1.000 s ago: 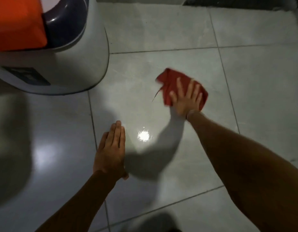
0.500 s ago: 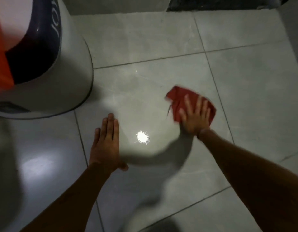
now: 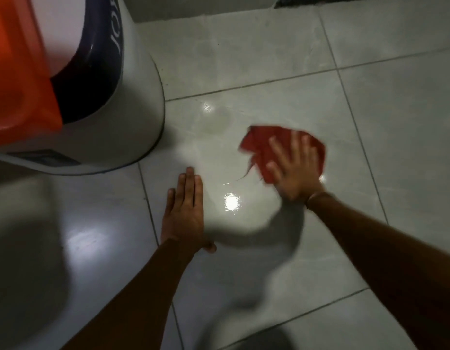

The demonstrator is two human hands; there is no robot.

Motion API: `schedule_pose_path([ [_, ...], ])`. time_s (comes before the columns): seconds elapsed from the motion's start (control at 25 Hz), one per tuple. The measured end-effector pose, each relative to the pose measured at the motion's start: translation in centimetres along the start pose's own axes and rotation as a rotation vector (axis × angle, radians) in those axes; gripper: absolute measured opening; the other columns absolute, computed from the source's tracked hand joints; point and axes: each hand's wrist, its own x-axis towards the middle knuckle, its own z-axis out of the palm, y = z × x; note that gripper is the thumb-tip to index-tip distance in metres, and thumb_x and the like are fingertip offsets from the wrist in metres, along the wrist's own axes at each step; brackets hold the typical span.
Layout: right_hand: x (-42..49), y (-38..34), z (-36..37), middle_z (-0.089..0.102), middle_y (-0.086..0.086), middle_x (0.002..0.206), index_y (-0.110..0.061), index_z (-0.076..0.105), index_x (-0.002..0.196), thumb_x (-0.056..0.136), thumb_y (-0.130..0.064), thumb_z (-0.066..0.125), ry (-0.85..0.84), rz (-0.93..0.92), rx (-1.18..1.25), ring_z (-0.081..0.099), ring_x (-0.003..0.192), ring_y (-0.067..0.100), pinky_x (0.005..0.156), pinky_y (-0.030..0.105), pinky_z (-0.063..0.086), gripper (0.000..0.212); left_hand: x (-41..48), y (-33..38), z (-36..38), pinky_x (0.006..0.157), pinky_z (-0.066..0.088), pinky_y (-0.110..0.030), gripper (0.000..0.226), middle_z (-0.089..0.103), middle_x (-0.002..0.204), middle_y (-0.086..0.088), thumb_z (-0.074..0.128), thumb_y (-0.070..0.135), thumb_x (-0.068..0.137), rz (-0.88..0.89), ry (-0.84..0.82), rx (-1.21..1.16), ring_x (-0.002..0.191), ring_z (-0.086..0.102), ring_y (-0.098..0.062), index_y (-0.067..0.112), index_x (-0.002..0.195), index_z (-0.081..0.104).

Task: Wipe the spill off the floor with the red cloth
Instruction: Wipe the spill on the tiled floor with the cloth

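We press our right hand (image 3: 293,170), fingers spread flat, on the red cloth (image 3: 269,145) lying on the wet, shiny floor (image 3: 395,122). Our left hand (image 3: 184,213) rests flat and empty, fingers together, near the white bin (image 3: 122,137).

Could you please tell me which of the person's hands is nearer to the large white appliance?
Left. The left hand lies flat on the floor just below and right of the white appliance; the right hand presses the red cloth farther right.
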Motion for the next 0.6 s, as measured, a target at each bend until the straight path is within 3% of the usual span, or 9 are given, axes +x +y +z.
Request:
schedule_pose_path([
  [0.08,6.0,2.0,-2.2,0.003,0.020,0.179,-0.042,0.014,0.169,0.103,-0.072,0.026,0.083,0.396,0.134,0.005,0.165,0.049,0.132,0.064,0.010,0.074,0.1,-0.3,0.6,0.135,-0.004,-0.050,0.180,-0.038,0.170,-0.012,0.096,0.068,0.044,0.003,0.033,-0.003,0.160,-0.029,-0.033,0.005,0.162,-0.024],
  [0.16,9.6,-1.4,-3.2,0.001,0.019,0.180,-0.044,0.011,0.169,0.105,-0.070,0.030,0.083,0.553,0.222,0.002,0.165,0.049,0.132,0.065,0.006,0.072,0.2,-0.7,0.9,0.135,-0.004,-0.051,0.180,-0.037,0.170,-0.012,0.096,0.068,0.044,0.023,0.036,-0.019,0.160,-0.029,-0.034,0.006,0.163,-0.024],
  [0.24,6.3,-5.9,-1.4,0.005,0.018,0.180,-0.041,0.012,0.170,0.107,-0.066,0.028,0.105,0.316,0.107,0.003,0.165,0.050,0.132,0.065,0.008,0.070,0.0,-0.4,0.7,0.135,-0.002,-0.052,0.180,-0.035,0.171,-0.013,0.095,0.070,0.044,0.027,0.021,-0.006,0.161,-0.028,-0.035,0.006,0.162,-0.024],
  [0.32,-4.0,-8.7,2.1,0.005,0.019,0.180,-0.038,0.011,0.171,0.109,-0.061,0.028,0.020,-0.116,0.019,0.004,0.165,0.050,0.131,0.067,0.012,0.068,-0.7,-0.3,0.2,0.135,-0.001,-0.053,0.180,-0.035,0.171,-0.013,0.094,0.071,0.044,0.004,0.015,0.009,0.161,-0.028,-0.034,0.007,0.162,-0.025],
  [0.4,-15.9,-6.1,4.9,0.001,0.019,0.180,-0.038,0.009,0.171,0.109,-0.061,0.023,-0.064,-0.219,0.002,0.000,0.165,0.049,0.130,0.068,0.012,0.067,-0.7,-0.1,0.2,0.135,0.000,-0.054,0.180,-0.035,0.171,-0.014,0.094,0.070,0.044,0.004,0.020,0.011,0.161,-0.027,-0.034,0.007,0.163,-0.025],
  [0.52,-17.6,4.1,3.1,0.000,0.021,0.179,-0.037,0.008,0.171,0.101,-0.068,0.011,-0.160,0.176,0.036,0.000,0.165,0.050,0.130,0.069,0.010,0.076,-0.6,0.0,0.8,0.135,-0.001,-0.053,0.182,-0.032,0.172,-0.014,0.095,0.070,0.040,0.021,0.023,0.022,0.162,-0.024,-0.034,0.007,0.164,-0.022],
  [0.6,-10.8,7.7,0.8,-0.007,0.019,0.180,-0.038,0.000,0.170,0.101,-0.076,0.006,-0.026,0.569,0.206,-0.006,0.165,0.049,0.131,0.069,0.000,0.079,-0.6,-0.2,1.2,0.134,-0.002,-0.053,0.183,-0.031,0.173,-0.013,0.096,0.070,0.038,0.000,0.048,0.016,0.162,-0.024,-0.033,0.008,0.164,-0.021],
])
